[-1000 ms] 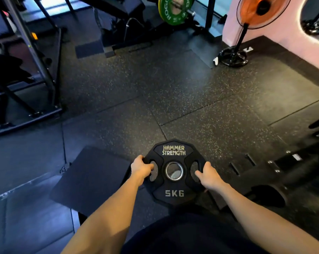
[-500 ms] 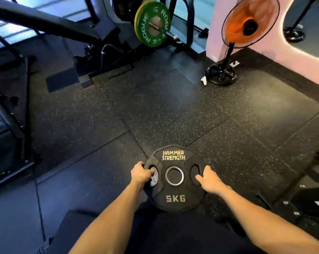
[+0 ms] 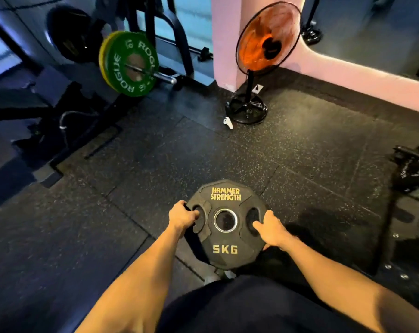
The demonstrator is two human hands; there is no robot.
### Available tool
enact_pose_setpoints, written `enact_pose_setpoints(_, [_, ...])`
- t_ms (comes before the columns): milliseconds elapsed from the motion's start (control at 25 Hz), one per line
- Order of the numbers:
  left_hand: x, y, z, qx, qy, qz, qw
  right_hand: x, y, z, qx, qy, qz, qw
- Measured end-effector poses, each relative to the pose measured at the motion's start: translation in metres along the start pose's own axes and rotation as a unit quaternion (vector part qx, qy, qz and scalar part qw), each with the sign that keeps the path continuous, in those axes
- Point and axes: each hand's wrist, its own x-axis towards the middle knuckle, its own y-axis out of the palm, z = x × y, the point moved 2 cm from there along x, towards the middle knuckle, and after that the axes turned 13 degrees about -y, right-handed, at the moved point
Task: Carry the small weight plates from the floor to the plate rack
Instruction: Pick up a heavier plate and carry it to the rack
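A black 5 kg weight plate (image 3: 225, 239) marked HAMMER STRENGTH is held flat in front of me, above the speckled rubber floor. A second black edge shows under its left side; I cannot tell if that is another plate. My left hand (image 3: 182, 217) grips the plate through its left handle slot. My right hand (image 3: 269, 228) grips it at the right slot, fingers hooked in. No plate rack is clearly in sight.
A barbell with a green ROGUE plate (image 3: 131, 64) sits at the back left beside black bench frames. An orange floor fan (image 3: 267, 42) on a round base (image 3: 247, 110) stands by the pink wall. Black machine parts (image 3: 412, 164) lie at the right.
My view has swung rightward and forward: the green plate and fan have shifted down-left and look closer. Both hands keep the same grip on the 5 kg plate.
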Motion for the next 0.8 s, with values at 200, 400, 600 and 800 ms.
enact_pose_setpoints(200, [0.085, 0.006, -0.131, 0.054, 0.047, 0.003, 0.997, 0.112, -0.053, 0.036, 0.061, 0.043, -0.017, 0.997])
enact_pose_setpoints(400, [0.158, 0.018, -0.280, 0.125, 0.096, -0.003, 0.987, 0.232, -0.133, 0.072, 0.038, 0.032, -0.056, 0.997])
enact_pose_setpoints(600, [0.208, 0.039, -0.405, 0.152, 0.100, 0.029, 0.983, 0.312, -0.209, 0.096, 0.062, 0.047, -0.094, 0.993])
enact_pose_setpoints(800, [0.262, 0.083, -0.518, 0.155, 0.102, 0.067, 0.980, 0.397, -0.278, 0.104, 0.079, 0.087, -0.130, 0.985])
